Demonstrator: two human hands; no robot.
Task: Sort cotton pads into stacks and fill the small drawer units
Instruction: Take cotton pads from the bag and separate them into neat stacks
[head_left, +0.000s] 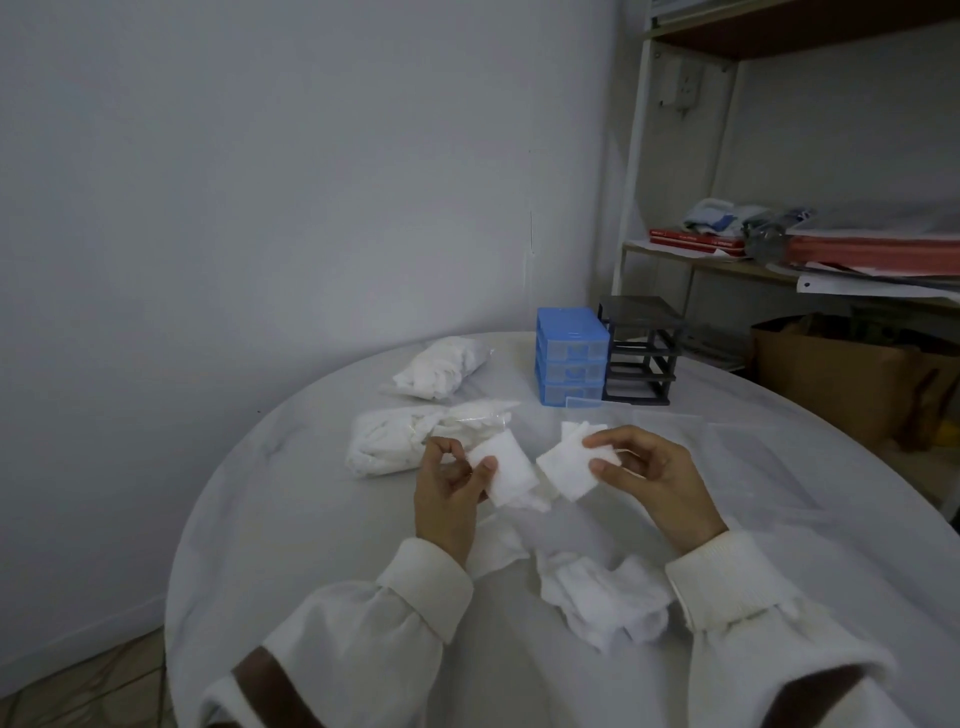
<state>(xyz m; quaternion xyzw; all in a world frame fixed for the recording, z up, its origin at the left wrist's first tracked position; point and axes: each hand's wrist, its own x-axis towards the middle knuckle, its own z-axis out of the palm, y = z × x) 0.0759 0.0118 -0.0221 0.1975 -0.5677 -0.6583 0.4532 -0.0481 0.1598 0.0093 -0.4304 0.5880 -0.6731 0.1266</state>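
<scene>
Left hand (449, 488) pinched one pad (506, 470); right hand (641, 470) pinched another (566, 467). Loose pads (602, 597) lay below them, drawers (571, 358) beyond.

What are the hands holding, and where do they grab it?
Left hand pinches a cotton pad at its left edge; right hand pinches another pad at its right edge.

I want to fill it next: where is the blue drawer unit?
The blue drawer unit stands at the table's far side, right of centre, beside the dark frame.

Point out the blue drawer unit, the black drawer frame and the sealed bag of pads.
blue drawer unit (571, 370): head view, middle drawer front.
black drawer frame (643, 356): head view, front bars.
sealed bag of pads (441, 367): head view, bag's middle.
</scene>
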